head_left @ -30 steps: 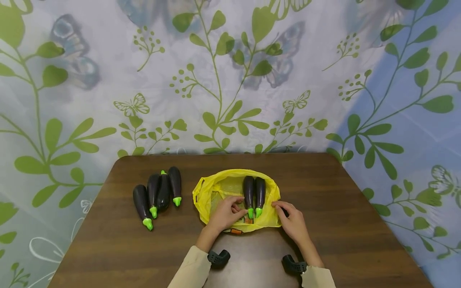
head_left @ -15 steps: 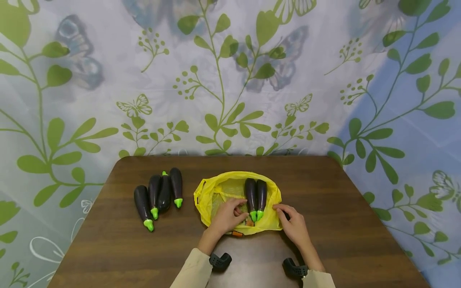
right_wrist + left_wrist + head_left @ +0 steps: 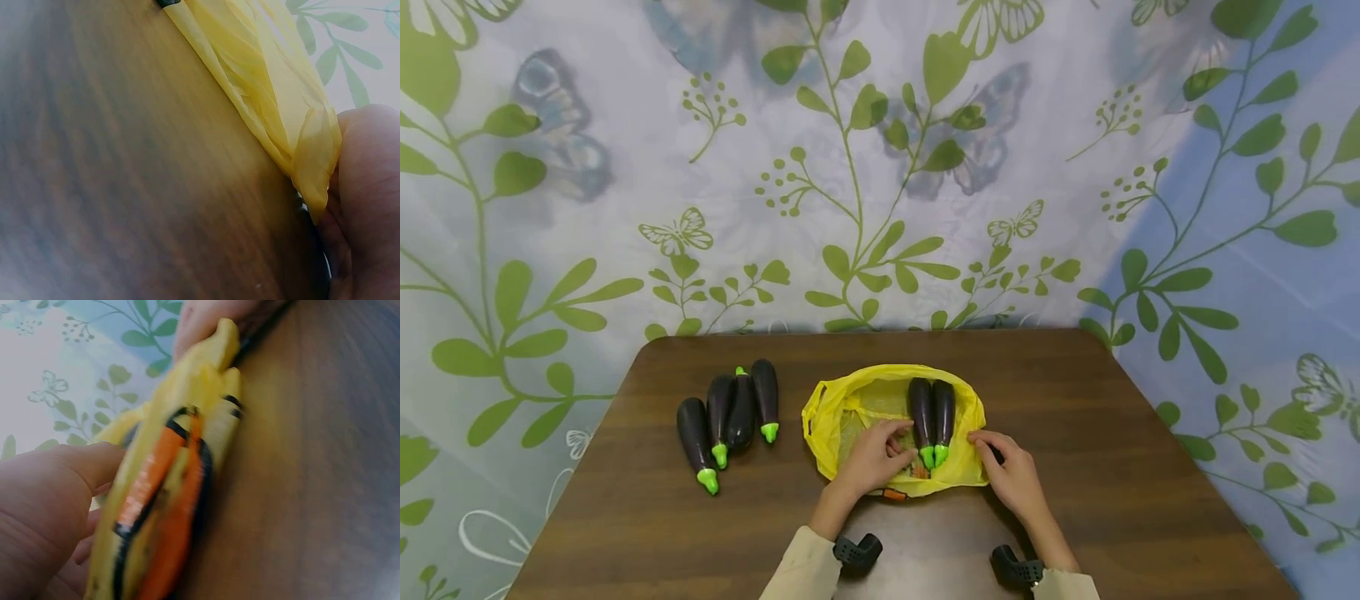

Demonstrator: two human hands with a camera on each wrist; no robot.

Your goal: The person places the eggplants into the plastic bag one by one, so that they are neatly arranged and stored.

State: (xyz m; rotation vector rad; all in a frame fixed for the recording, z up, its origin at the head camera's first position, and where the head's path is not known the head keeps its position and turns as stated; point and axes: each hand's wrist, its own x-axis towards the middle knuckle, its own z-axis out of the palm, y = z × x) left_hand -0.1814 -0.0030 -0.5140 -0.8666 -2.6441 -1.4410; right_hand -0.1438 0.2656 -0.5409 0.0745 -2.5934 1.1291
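On the head camera I have the yellow plastic bag (image 3: 966,468) lying mouth-up on the dark wooden table (image 3: 1075,408), a little right of centre, its rim spread into a wide oval. Inside it, in the right half, I see two eggplants side by side, the left one (image 3: 921,408) and the right one (image 3: 944,410), both with their bright green caps toward the near side. The person's left hand (image 3: 871,457) reaches in over the near rim, just left of that pair; its fingers are loosely bent, and I read thumb and forefinger as apart, with the tips close to the left eggplant, though I cannot tell whether they touch it. The right hand (image 3: 1013,473) pinches the bag's right rim between thumb and fingers, and my right wrist view shows the yellow film bunched there. In my left wrist view an orange-and-black print (image 3: 153,472) runs along the bag's outside. Over on the left of the table I count four more eggplants (image 3: 719,408) in a close row, the third from the left with its cap to the far side. Beyond the far edge I have a leaf-and-butterfly printed backdrop (image 3: 880,183).
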